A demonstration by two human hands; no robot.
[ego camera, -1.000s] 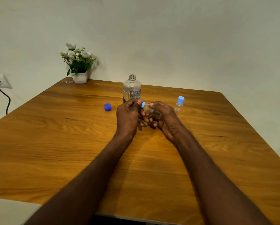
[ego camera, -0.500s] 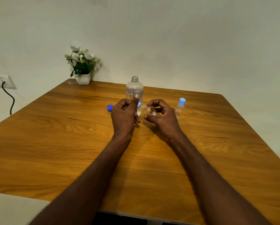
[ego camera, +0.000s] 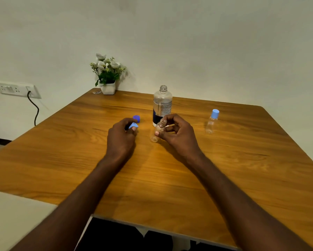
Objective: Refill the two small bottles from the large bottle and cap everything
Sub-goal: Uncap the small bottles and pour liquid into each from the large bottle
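The small open bottle, clear thin plastic and apparently empty, likely weighs almost nothing and would flex under a hard squeeze; the right hand pinches it around the body, tilted just above the tabletop, which looks the sensible place to steady it for pouring. The left hand curls around its light blue cap, mostly hidden by fingers. Behind stands the uncapped large bottle, its dark blue cap lying nearby; its liquid level is hard to read. The second small bottle stands capped, well apart.
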